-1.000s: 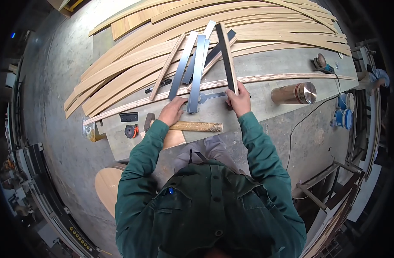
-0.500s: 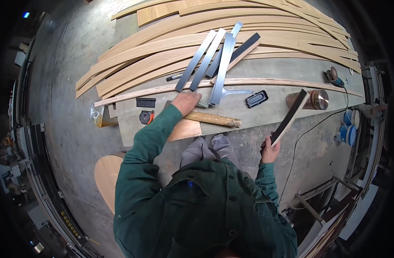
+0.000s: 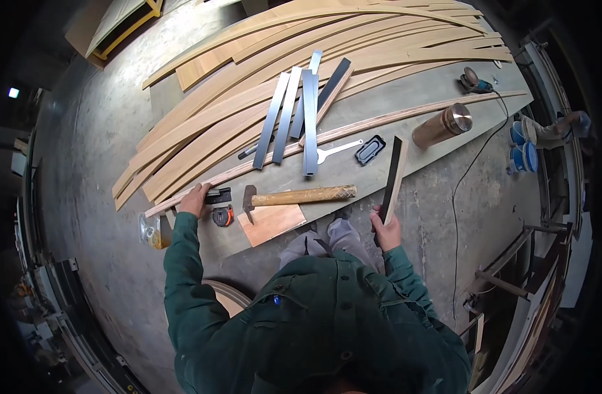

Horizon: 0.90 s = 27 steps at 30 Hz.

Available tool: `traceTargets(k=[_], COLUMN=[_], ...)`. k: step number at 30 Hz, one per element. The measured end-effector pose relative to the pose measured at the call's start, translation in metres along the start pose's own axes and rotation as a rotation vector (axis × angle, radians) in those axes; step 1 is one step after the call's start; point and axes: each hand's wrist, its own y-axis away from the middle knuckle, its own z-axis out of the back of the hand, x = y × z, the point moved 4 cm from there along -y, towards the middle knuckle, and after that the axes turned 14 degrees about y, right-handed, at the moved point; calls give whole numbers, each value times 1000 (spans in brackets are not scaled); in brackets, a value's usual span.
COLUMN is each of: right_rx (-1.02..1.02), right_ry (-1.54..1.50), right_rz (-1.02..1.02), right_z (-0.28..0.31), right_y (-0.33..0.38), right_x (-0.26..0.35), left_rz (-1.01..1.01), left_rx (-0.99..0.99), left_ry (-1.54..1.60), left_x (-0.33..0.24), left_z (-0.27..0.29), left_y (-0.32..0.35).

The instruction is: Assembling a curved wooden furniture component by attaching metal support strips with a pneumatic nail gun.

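Note:
My right hand [image 3: 387, 231] grips the lower end of a short wooden strip with a black face [image 3: 393, 180], held tilted upward off the table's near edge. At the table's left, my left hand [image 3: 194, 199] is closed beside a black hinge [image 3: 219, 196], over the end of a long wood strip [image 3: 353, 123]. What its fingers hold is hidden. Near it lie an orange-and-black tape measure [image 3: 223, 217] and a hammer [image 3: 301, 196], whose head rests by a thin wooden board [image 3: 271, 226]. Several flat metal strips [image 3: 271, 121] lie crossed at the middle.
Long curved wood strips [image 3: 248, 72] cover the table's far side. A wrench [image 3: 340, 151], a black tray [image 3: 371, 150], a copper-coloured flask [image 3: 439, 128] and a corded power tool [image 3: 475, 82] sit toward the right. Blue buckets [image 3: 524, 157] stand beyond the right side. A plastic bag [image 3: 151, 231] lies at left.
My left hand has moved left from the hammer to the hinge, uncovering the hammer's head. The right hand still holds the black-faced strip, now more upright. The whole view has turned and shifted.

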Motion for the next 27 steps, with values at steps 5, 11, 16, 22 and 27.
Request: traceTargets(k=[5, 11, 16, 22, 27], right_rx=[-82, -87, -47, -1, 444], right_ry=[281, 473, 617, 439, 426], right_rz=[263, 211, 23, 71, -36], right_z=[-29, -114, -151, -145, -140], right_y=[-34, -119, -143, -183, -174], right_x=[67, 118, 138, 114, 105], left_rz=[-37, -128, -109, -130, -19], left_rx=[-51, -116, -214, -212, -128], left_ry=[-32, 26, 1, 86, -47], left_x=[0, 12, 23, 16, 31], left_z=[-11, -21, -31, -20, -26], left_y=[5, 3, 8, 1, 5])
